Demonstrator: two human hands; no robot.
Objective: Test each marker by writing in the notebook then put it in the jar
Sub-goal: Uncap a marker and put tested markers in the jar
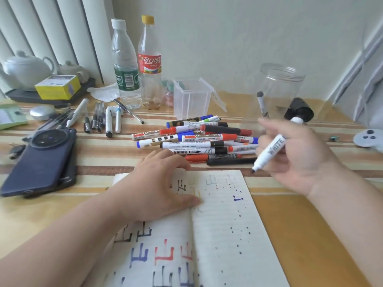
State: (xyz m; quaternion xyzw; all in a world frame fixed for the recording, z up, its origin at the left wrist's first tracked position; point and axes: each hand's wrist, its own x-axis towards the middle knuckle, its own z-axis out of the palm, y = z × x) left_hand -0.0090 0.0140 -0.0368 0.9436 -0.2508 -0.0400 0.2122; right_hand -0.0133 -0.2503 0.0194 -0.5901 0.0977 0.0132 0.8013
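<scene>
Right hand (298,160) fingers (262,141) grip uncapped white marker (271,151), tip angled down-left just above open lined notebook (228,214); left hand (163,183) flat, pinning the page; clear plastic jar (284,83) behind.

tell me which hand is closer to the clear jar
Right. The right hand, gripping a white marker, hangs just in front of the clear jar. The left hand lies flat on the notebook, well to the jar's left and much farther from it.
</scene>
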